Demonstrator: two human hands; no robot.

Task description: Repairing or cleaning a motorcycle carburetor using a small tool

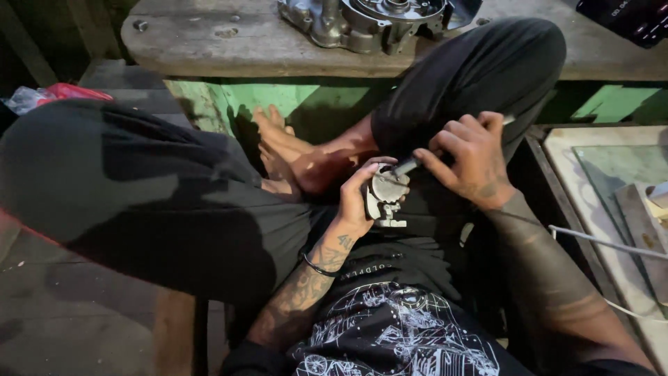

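My left hand (360, 202) wraps its fingers around a small grey metal part (385, 198) held over my lap; it looks rigid, dense and probably greasy, so I grip its body firmly. My right hand (467, 157) pinches a thin tool (406, 166), tip touching the part's top.

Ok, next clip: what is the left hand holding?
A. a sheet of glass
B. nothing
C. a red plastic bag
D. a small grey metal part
D: the left hand grips a small grey metal part over the lap, while the right hand puts a slim tool to its top.
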